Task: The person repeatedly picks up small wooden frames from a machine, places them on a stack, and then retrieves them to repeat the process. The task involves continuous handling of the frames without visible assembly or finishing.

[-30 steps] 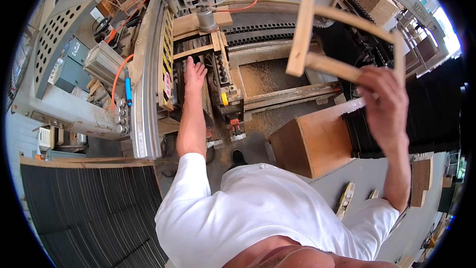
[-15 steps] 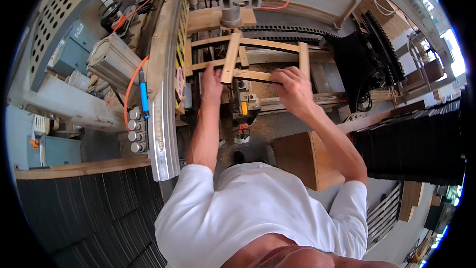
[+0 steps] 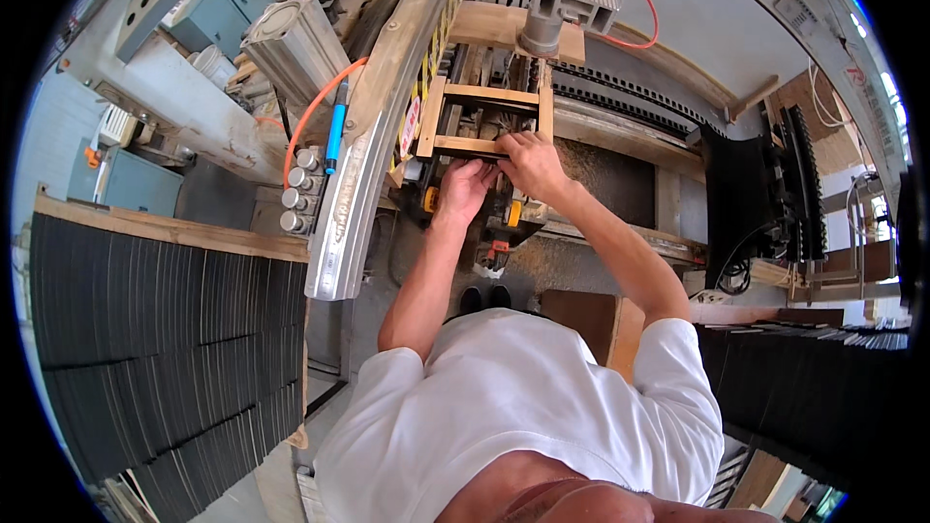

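A small rectangular frame (image 3: 431,114) of pale wooden strips lies in the machine, under the metal cylinder (image 3: 542,34). My right hand (image 3: 531,165) is closed over the frame's near right corner, its fingers curled on the near rail. Just left of it, my left hand (image 3: 463,192) is turned partly palm up, with curled fingers at the near rail's lower edge. The two hands almost meet. Whatever the left fingertips pinch, if anything, is hidden. Dark machine parts with a yellow knob (image 3: 514,213) sit below the hands.
A metal beam (image 3: 373,126) with a blue pen (image 3: 336,128) runs along my left. Stacks of dark boards (image 3: 174,320) stand at left and right (image 3: 794,397). A brown box (image 3: 586,324) is near my body, and a black cable chain (image 3: 799,184) hangs at the right.
The wooden frame pieces, tilted and overlapping before, now sit as one level rectangle. My right hand has come left and my left hand has moved to the near rail. My view has shifted.
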Available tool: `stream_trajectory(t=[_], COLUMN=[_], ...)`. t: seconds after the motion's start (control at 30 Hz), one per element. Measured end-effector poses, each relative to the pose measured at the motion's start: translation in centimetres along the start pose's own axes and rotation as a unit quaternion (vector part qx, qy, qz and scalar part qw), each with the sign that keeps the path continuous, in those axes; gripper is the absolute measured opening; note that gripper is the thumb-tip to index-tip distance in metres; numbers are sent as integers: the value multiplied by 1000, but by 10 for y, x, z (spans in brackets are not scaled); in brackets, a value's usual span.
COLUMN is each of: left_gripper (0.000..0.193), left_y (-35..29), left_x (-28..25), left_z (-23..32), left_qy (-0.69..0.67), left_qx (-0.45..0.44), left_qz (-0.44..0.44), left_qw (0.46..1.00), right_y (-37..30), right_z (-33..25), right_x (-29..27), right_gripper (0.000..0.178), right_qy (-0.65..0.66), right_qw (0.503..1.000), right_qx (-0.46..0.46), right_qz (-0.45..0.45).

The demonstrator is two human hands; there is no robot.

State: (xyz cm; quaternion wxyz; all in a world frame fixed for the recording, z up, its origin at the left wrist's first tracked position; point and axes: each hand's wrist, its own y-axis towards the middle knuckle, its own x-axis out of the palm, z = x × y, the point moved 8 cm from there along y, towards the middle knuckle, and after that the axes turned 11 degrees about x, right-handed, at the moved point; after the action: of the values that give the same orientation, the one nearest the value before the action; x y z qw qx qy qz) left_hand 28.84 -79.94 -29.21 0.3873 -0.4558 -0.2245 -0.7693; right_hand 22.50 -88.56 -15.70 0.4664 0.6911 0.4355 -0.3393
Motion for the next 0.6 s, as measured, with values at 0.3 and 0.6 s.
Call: stream_trajectory(t=[0.3, 0.6], left_gripper=[33, 36], left_y=[-49, -198], left_x=[-9, -28], left_z=[5, 29], left_qy=[58, 38], left_qx=[26, 23], left_qz=[102, 135], left_qw=[993, 990], right_y=[48, 99], right_z=[44, 104], right_x=[14, 41], right_gripper=[17, 21], right_qy=[-23, 30], right_qw=[997, 989], right_qx=[1, 141], right_qz=[80, 23])
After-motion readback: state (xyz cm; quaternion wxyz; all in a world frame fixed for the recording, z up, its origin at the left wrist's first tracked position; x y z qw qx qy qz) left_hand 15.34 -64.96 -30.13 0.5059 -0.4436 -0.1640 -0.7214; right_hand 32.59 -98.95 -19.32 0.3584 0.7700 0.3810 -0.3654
